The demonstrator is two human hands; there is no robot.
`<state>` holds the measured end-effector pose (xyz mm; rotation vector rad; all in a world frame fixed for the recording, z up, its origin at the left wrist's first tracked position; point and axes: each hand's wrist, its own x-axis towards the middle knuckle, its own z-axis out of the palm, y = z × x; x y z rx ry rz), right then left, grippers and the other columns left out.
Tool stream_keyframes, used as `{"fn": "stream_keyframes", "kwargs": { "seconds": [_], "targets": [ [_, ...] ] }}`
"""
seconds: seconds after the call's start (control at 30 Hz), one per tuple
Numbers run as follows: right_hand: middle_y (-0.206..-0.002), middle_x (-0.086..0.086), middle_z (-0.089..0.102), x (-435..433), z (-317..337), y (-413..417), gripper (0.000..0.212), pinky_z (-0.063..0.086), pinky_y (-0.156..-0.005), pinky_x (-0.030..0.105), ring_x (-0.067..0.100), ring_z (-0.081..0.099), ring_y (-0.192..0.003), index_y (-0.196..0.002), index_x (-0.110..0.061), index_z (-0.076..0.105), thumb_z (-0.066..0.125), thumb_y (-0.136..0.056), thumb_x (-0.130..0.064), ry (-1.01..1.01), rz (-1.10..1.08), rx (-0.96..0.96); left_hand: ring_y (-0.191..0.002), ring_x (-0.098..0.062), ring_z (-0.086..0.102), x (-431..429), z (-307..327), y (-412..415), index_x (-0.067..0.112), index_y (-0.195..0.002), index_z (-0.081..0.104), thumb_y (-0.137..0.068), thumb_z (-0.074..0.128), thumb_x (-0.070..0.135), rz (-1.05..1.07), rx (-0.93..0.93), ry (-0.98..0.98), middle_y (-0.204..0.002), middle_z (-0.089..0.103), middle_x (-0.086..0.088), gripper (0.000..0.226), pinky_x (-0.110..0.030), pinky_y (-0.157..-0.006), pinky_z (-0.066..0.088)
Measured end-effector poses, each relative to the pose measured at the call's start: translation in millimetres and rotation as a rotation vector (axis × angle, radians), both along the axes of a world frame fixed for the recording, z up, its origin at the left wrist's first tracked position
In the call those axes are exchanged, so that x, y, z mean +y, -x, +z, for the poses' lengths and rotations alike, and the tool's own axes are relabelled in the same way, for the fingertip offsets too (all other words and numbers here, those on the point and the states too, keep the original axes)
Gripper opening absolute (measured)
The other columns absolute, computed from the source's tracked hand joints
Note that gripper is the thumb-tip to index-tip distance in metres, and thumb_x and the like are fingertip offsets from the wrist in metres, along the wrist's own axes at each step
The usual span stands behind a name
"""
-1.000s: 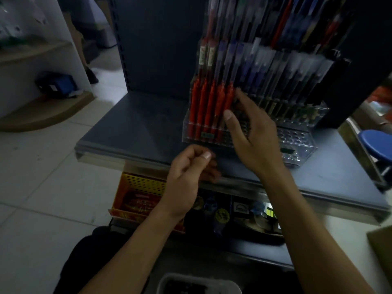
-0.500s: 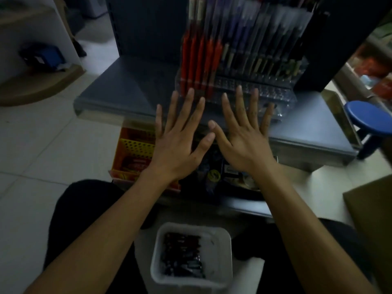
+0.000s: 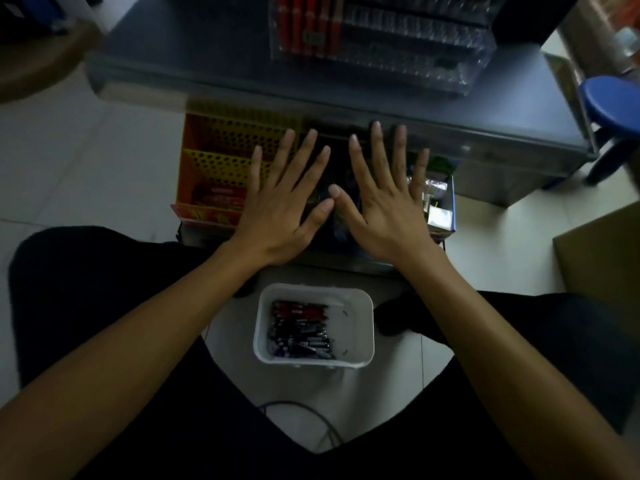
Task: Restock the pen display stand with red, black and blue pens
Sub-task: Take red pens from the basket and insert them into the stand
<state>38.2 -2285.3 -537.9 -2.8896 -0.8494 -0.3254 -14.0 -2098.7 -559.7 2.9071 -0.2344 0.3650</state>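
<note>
Holding both hands out flat, backs up, fingers spread wide: the left hand (image 3: 277, 220) and right hand (image 3: 384, 216) grip nothing, thumb tips nearly meeting. Below them on the pale floor tiles sits a white plastic tub (image 3: 367, 327) with rounded corners, and loose pens (image 3: 299, 330) in red, black and blue are piled along its left wall. The clear, ridged display stand (image 3: 415, 53) sits toward the grey shelf's (image 3: 207, 57) back edge, with red pens (image 3: 304, 22) in its left slots.

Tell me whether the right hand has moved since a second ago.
Yes. The right hand has pulled back from the pen display stand toward the person, and now hovers open below the shelf edge, holding nothing.
</note>
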Motion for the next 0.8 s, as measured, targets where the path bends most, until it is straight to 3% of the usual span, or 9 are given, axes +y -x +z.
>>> {"fn": "stream_keyframes", "kwargs": {
  "seconds": [0.27, 0.47, 0.57, 0.7, 0.8],
  "targets": [
    [-0.167, 0.013, 0.002, -9, -41, 19, 0.07, -0.005, -0.121, 0.059, 0.04, -0.002, -0.153, -0.16, -0.022, 0.012, 0.022, -0.103, -0.061, 0.052, 0.012, 0.013, -0.154, -0.023, -0.012, -5, -32, 11, 0.024, -0.16, 0.001, -0.103, 0.017, 0.054, -0.1, 0.081, -0.063, -0.168, -0.006, -0.001, 0.066, -0.059, -0.119, -0.007],
    [-0.168, 0.002, 0.002, -17, -78, 29, 0.072, 0.001, -0.122, 0.056, 0.033, -0.006, -0.154, -0.16, -0.024, 0.01, 0.022, -0.101, -0.062, 0.003, 0.02, 0.193, -0.153, -0.017, -0.015, -10, -59, 19, 0.024, -0.16, -0.003, -0.105, 0.016, 0.051, -0.218, 0.257, 0.013, -0.168, -0.009, 0.003, 0.064, -0.055, -0.121, -0.004],
    [-0.163, 0.002, 0.022, -19, -91, 36, 0.071, 0.021, -0.115, 0.05, 0.033, 0.019, -0.148, -0.159, -0.026, 0.017, 0.026, -0.099, -0.063, -0.077, -0.006, 0.328, -0.153, -0.012, -0.013, -8, -73, 23, 0.028, -0.159, -0.002, -0.106, 0.02, 0.05, -0.26, 0.388, 0.138, -0.167, -0.008, 0.007, 0.062, -0.044, -0.122, -0.003],
    [-0.127, 0.009, 0.061, -21, -120, 41, 0.052, 0.046, -0.086, 0.039, 0.03, 0.057, -0.111, -0.14, -0.016, 0.045, 0.046, -0.099, -0.049, -0.253, 0.007, 0.497, -0.153, -0.012, 0.009, -4, -94, 26, 0.03, -0.158, 0.021, -0.106, 0.022, 0.041, -0.222, 0.606, 0.409, -0.166, 0.014, 0.007, 0.053, -0.031, -0.12, 0.008],
    [-0.103, 0.004, 0.07, -24, -146, 46, 0.031, 0.051, -0.068, 0.036, 0.027, 0.066, -0.088, -0.121, -0.017, 0.057, 0.058, -0.096, -0.035, -0.231, -0.043, 0.674, -0.132, -0.018, 0.049, -7, -106, 21, 0.025, -0.139, 0.053, -0.107, 0.026, 0.03, 0.02, 0.816, 0.739, -0.148, 0.05, -0.002, 0.043, -0.032, -0.111, 0.035]
  ]
}}
